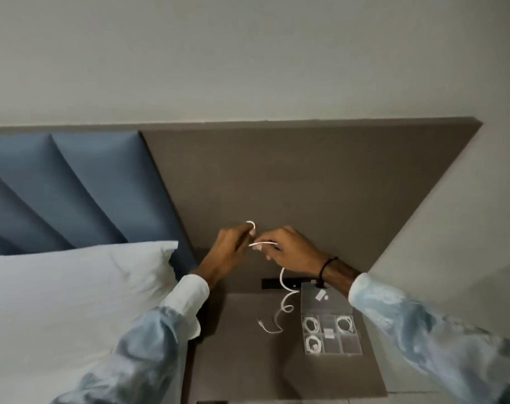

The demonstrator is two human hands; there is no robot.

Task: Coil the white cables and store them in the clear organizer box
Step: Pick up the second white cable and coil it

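hands [258, 246] loop cable [283, 304] above nightstand [248, 360]

You had open nightstand surface [233, 360] left of the organizer box [331, 335]; a trailing cable [282, 307] crossed it, and the pillow [73, 301] bounded the left.

My left hand [233, 242] and right hand [288, 249] are raised in front of me, nearly touching, fingers pinched closed. Both forearms reach forward, and my right wrist is bent inward.
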